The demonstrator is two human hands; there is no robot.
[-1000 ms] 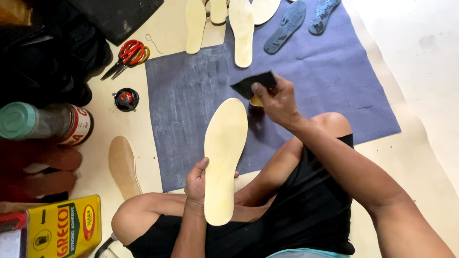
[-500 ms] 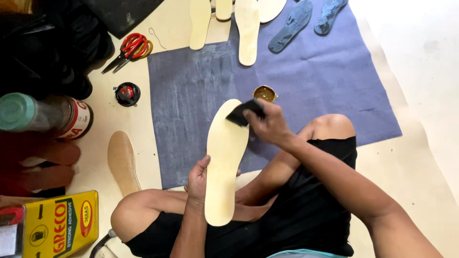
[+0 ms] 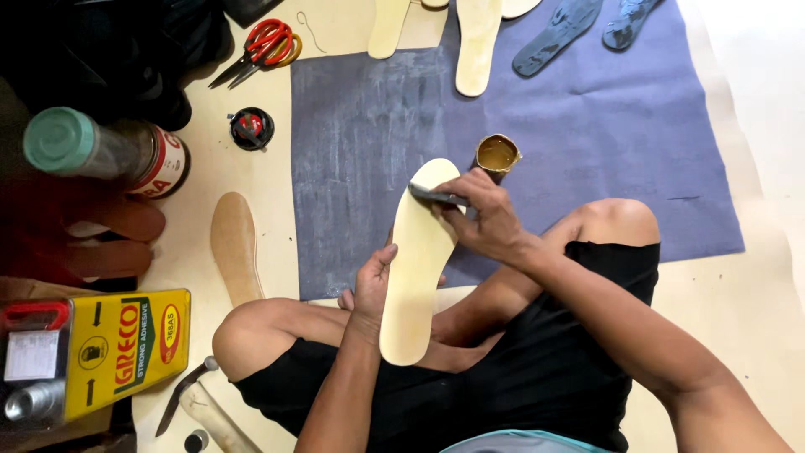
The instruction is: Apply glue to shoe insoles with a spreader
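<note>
My left hand [image 3: 369,281] clasps the long edge of a pale insole [image 3: 417,260], propped over my crossed legs, its heel end low by my knee. My palm is hidden behind it, so only thumb and fingertips show. My right hand [image 3: 486,220] pinches a dark flat scrap [image 3: 436,196] against the insole's toe end; it may be a spreader, though it is too small to tell. Just beyond sits a small round tin [image 3: 497,154] of amber glue on the blue sheet [image 3: 587,126]. At my lower left a yellow rectangular can [image 3: 126,344] with a red handle is cut off by the frame. Farther left lies a green-capped bottle [image 3: 101,151] with a red-and-white label, red-handled scissors [image 3: 260,49] past it.
</note>
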